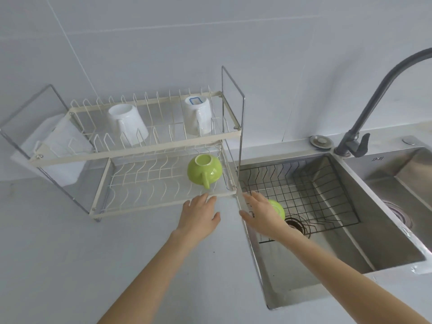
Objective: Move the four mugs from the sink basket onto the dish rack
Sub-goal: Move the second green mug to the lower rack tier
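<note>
Mugs split between dish rack point(131, 157) and sink basket point(327, 197).
Two white mugs point(127, 125) upside down on the upper tier; green mug point(204, 170) inverted on the lower tier, right end; another green mug point(277, 208) in the basket, partly hidden behind the right hand point(259, 212); left hand point(198, 212) near the rack's near edge; both hands open, empty.

We see the dish rack point(131, 157) left of the sink point(350, 242); two mugs point(127, 126) on its upper tier, one mug point(204, 169) on the lower. Sink basket point(304, 183) inside sink holds the last mug point(278, 208). Faucet point(364, 127) behind.
</note>
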`<control>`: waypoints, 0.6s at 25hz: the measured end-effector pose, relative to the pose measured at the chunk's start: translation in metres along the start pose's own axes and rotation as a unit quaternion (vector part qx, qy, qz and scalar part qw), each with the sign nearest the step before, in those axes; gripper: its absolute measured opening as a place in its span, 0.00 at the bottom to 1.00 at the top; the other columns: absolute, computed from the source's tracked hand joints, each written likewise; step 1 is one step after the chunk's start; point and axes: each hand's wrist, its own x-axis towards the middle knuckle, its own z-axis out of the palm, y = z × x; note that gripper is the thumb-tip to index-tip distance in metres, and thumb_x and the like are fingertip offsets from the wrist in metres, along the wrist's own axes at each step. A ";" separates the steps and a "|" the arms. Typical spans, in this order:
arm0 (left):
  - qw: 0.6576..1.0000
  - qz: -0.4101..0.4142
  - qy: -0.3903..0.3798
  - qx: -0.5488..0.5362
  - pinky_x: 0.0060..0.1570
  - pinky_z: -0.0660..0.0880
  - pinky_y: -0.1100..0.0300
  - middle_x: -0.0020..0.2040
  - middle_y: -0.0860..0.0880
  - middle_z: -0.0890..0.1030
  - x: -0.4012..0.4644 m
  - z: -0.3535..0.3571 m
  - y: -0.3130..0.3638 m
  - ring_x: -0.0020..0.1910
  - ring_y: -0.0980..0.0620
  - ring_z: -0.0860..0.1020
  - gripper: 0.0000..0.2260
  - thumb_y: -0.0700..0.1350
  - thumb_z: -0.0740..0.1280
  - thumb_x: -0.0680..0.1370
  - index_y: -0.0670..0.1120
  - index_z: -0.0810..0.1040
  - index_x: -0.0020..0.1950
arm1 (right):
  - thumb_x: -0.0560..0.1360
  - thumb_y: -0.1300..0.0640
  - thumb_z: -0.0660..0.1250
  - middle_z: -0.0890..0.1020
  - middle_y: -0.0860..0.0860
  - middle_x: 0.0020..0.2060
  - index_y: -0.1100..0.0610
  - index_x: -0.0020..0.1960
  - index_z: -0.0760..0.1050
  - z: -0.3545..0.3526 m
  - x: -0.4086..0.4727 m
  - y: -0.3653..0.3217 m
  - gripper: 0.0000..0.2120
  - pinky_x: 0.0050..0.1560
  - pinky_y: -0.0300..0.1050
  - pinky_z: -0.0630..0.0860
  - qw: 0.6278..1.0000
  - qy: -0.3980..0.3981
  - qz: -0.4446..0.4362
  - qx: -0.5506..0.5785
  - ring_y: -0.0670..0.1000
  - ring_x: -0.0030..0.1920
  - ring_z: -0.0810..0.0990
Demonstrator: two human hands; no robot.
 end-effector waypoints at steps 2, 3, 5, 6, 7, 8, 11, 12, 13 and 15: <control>1.000 0.008 -0.022 -0.015 0.66 0.65 0.50 0.70 0.45 0.67 -0.001 0.002 0.019 0.69 0.45 0.66 0.21 0.49 0.55 0.78 0.44 0.62 0.71 | 0.78 0.52 0.59 0.60 0.55 0.75 0.55 0.74 0.57 -0.006 -0.008 0.019 0.26 0.73 0.49 0.56 1.000 -0.004 0.021 0.002 0.55 0.75 0.57; 0.999 0.012 -0.032 -0.024 0.65 0.66 0.50 0.71 0.45 0.66 0.000 0.003 0.028 0.69 0.45 0.66 0.21 0.48 0.55 0.78 0.44 0.61 0.71 | 0.78 0.52 0.59 0.60 0.56 0.75 0.55 0.74 0.57 -0.010 -0.010 0.029 0.26 0.74 0.50 0.57 0.999 -0.007 0.034 0.006 0.56 0.75 0.57; 0.998 0.024 -0.039 -0.039 0.64 0.67 0.51 0.72 0.46 0.65 0.005 0.007 0.050 0.69 0.45 0.66 0.22 0.48 0.55 0.79 0.45 0.60 0.72 | 0.78 0.52 0.58 0.59 0.57 0.75 0.55 0.75 0.57 -0.019 -0.014 0.050 0.27 0.74 0.51 0.56 0.998 -0.014 0.056 0.015 0.56 0.75 0.56; 0.998 0.029 -0.038 -0.044 0.64 0.67 0.51 0.72 0.46 0.64 0.009 0.009 0.059 0.69 0.45 0.66 0.22 0.48 0.55 0.79 0.45 0.60 0.72 | 0.78 0.52 0.59 0.59 0.57 0.75 0.55 0.75 0.57 -0.024 -0.014 0.060 0.26 0.74 0.51 0.56 0.998 -0.017 0.062 0.020 0.56 0.75 0.56; 0.998 0.032 -0.038 -0.048 0.63 0.67 0.51 0.72 0.47 0.64 0.014 0.011 0.069 0.68 0.45 0.66 0.22 0.48 0.55 0.79 0.45 0.60 0.72 | 0.78 0.52 0.59 0.60 0.57 0.75 0.55 0.74 0.57 -0.028 -0.014 0.070 0.26 0.74 0.51 0.56 0.997 -0.020 0.066 0.023 0.57 0.75 0.57; 0.997 0.033 -0.037 -0.050 0.63 0.68 0.50 0.72 0.47 0.65 0.019 0.013 0.077 0.68 0.45 0.67 0.22 0.48 0.55 0.79 0.45 0.60 0.72 | 0.78 0.52 0.59 0.60 0.58 0.74 0.55 0.74 0.58 -0.031 -0.012 0.079 0.26 0.74 0.51 0.57 0.997 -0.024 0.069 0.025 0.57 0.75 0.57; 0.997 0.026 -0.036 -0.060 0.61 0.70 0.50 0.71 0.48 0.66 0.035 0.023 0.104 0.67 0.45 0.68 0.22 0.49 0.55 0.79 0.45 0.60 0.72 | 0.78 0.52 0.59 0.61 0.57 0.74 0.56 0.74 0.57 -0.040 -0.007 0.109 0.27 0.73 0.50 0.58 0.996 -0.039 0.070 0.028 0.57 0.74 0.58; 0.997 0.025 -0.038 -0.060 0.61 0.70 0.51 0.71 0.48 0.66 0.040 0.026 0.112 0.67 0.45 0.68 0.22 0.49 0.55 0.79 0.45 0.60 0.72 | 0.78 0.52 0.59 0.62 0.57 0.73 0.56 0.74 0.57 -0.043 -0.005 0.118 0.27 0.73 0.49 0.59 0.996 -0.045 0.069 0.028 0.56 0.74 0.59; 0.997 0.024 -0.039 -0.059 0.61 0.69 0.51 0.71 0.48 0.66 0.045 0.029 0.119 0.66 0.45 0.69 0.22 0.49 0.55 0.78 0.45 0.60 0.72 | 0.78 0.53 0.59 0.63 0.57 0.73 0.57 0.74 0.57 -0.047 -0.002 0.126 0.27 0.73 0.49 0.59 0.996 -0.049 0.067 0.026 0.56 0.74 0.59; 0.997 0.019 -0.051 -0.056 0.61 0.70 0.52 0.71 0.47 0.67 0.057 0.037 0.133 0.65 0.45 0.70 0.22 0.49 0.56 0.78 0.45 0.60 0.72 | 0.78 0.53 0.59 0.64 0.57 0.73 0.57 0.74 0.58 -0.053 0.005 0.144 0.26 0.72 0.49 0.59 0.996 -0.058 0.066 0.027 0.57 0.73 0.60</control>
